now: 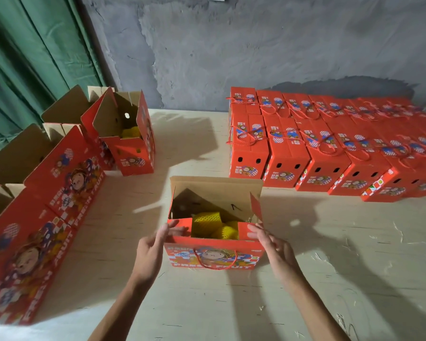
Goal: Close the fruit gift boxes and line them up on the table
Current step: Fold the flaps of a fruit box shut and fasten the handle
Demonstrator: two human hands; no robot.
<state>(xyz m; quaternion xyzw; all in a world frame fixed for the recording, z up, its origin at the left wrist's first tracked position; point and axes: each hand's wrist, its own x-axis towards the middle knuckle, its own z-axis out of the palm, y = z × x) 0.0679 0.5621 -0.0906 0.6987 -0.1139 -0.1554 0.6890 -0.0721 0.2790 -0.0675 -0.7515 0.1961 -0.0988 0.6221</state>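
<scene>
Both hands pinch the near flaps of the open red printed cardboard fruit gift box [213, 254]: left hand [150, 252] at its left corner, right hand [272, 247] at its right.

The box stands near the front of the pale wooden table [330, 267], holding yellow foam-netted fruit [207, 223]. It likely feels stiff but creasable and bottom-heavy, best taken by the flap edges or the red rope handle [215, 263]. Closed red boxes [317, 148] sit in rows to the right by a grey plastered wall [256, 45]; open ones [123, 134] wait to the left by a green curtain [34, 57].
</scene>
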